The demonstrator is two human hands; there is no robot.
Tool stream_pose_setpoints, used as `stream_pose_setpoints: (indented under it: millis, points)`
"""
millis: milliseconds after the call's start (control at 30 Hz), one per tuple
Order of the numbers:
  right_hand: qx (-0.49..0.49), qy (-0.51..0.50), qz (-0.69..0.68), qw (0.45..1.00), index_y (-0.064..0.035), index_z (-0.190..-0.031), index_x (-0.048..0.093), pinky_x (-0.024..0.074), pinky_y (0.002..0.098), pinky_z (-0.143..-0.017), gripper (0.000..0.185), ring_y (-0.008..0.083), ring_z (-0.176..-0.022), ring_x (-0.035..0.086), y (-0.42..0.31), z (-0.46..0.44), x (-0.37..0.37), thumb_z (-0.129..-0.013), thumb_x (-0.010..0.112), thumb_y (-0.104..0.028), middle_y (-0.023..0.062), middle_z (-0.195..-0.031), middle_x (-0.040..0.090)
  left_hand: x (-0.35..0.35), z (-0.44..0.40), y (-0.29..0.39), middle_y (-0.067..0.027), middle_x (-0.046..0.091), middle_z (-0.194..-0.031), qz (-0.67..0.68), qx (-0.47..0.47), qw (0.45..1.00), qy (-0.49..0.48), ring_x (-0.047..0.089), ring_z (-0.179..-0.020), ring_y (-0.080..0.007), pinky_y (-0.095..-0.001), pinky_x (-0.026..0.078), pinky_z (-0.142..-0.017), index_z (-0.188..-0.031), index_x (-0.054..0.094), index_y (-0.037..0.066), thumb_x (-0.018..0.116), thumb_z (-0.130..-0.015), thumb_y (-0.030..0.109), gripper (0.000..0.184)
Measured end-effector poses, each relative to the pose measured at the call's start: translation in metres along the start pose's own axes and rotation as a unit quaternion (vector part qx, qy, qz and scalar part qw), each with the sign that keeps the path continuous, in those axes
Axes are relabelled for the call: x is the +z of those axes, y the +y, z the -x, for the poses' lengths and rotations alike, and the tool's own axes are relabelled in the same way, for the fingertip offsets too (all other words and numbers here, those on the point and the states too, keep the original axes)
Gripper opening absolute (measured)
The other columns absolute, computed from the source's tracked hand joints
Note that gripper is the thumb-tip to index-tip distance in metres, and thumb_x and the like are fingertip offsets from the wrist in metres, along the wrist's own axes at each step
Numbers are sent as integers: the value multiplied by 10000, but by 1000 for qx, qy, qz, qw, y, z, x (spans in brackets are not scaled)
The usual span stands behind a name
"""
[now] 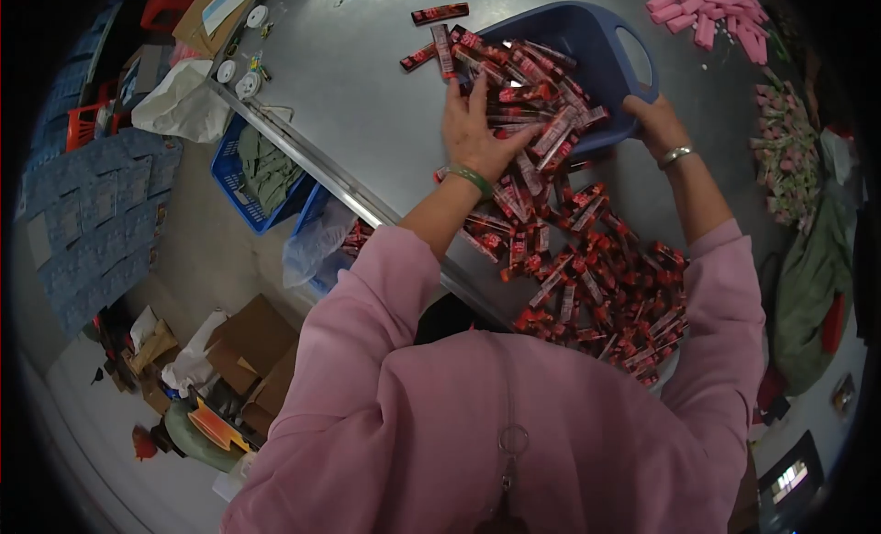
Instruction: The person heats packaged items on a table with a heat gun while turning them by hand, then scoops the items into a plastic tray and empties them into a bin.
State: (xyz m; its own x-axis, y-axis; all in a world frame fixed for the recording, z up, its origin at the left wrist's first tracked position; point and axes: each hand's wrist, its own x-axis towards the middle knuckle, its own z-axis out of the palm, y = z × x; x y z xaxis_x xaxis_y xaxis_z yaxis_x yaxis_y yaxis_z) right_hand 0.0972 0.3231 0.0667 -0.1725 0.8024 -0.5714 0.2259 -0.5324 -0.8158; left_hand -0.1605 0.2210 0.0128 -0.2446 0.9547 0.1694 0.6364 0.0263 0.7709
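Observation:
A blue plastic basin (587, 25) with a handle slot lies tipped on the metal table, its open side toward me. Small, slim red-and-black packets (541, 84) fill its mouth and spill out. My right hand (656, 126), with a silver bracelet at the wrist, grips the basin's rim beside the handle. My left hand (482, 139), wearing a green bangle, rests on the packets at the basin's mouth with its fingers spread. Closer to my body, a large heap of the same packets (587, 286) covers the tabletop. Several lie loose beyond my left fingertips.
Pink blocks (707, 11) are piled at the table's far right, above bundled pink-and-green items (785, 153). The metal table edge (312, 158) runs along the left. Below it stand a blue crate (248, 199) with grey-green cloth and cardboard boxes (257, 346). White spools (248, 84) sit at the far left corner.

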Motion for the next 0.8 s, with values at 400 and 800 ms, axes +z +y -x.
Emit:
stream_pose_setpoints:
  millis: [400, 800]
  points:
    - [49, 46, -180, 981, -15, -988, 548, 547, 412, -764, 246, 199, -808, 608, 37, 22, -30, -769, 632, -88, 78, -925, 589, -9, 0, 38, -260, 303, -1421, -33, 84, 994, -63, 250, -1333, -443, -495, 276, -1083, -1325, 487, 82, 731, -730, 502, 768]
    - [16, 104, -285, 953, 11, -1015, 560, 525, 473, -874, 267, 266, -984, 590, 62, 57, -100, -793, 689, -62, 123, -1074, 579, -180, 105, -99, -166, 544, -1106, 18, -112, 988, 103, 557, -967, -315, -381, 468, -857, -1104, 603, 41, 671, -848, 273, 352]
